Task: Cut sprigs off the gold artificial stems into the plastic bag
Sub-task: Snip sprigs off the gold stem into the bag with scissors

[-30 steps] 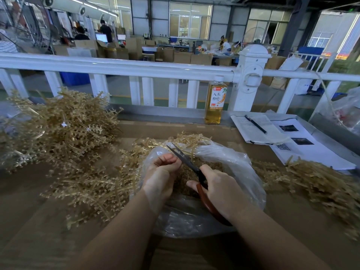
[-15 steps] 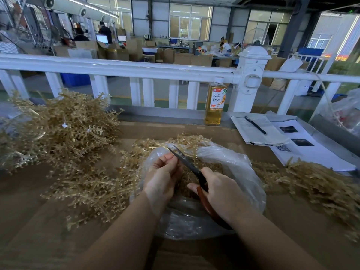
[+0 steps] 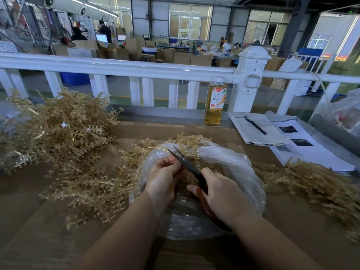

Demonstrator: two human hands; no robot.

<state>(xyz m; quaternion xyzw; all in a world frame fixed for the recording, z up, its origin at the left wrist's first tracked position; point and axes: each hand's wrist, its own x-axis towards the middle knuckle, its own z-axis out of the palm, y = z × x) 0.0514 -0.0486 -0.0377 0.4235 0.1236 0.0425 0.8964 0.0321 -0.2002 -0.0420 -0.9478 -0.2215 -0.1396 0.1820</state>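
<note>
- A worker's left hand [image 3: 164, 178] pinches a gold stem [image 3: 187, 152] over the open mouth of the plastic bag [image 3: 243, 172] on the table [image 3: 39, 240], fingers curled round it, the grip little altered over the past second
- The right hand [image 3: 224, 193] has its grip clenched round the red handles of the scissors [image 3: 187, 162]; the dark blades, which stood slightly parted a second ago, now lie drawn together beside the left fingertips, pointing up and away
- That closing suggests one snip has just been made; whether a sprig dropped cannot be told, since hands and blades hide the cut
- Cut gold pieces [image 3: 212, 166] already lie heaped inside the bag, between and beyond the two hands
- A large tangle of uncut stems [image 3: 62, 129] sits at the table's left, and more gold stems [image 3: 321, 184] spread to the right of the bag
- With so much stock still outside the bag, the job looks far from finished; the likely next need is to reopen the blades and feed the stem along
- A bottle [image 3: 214, 102] stands by the white railing [image 3: 136, 69], papers [image 3: 303, 152] beside it
</note>
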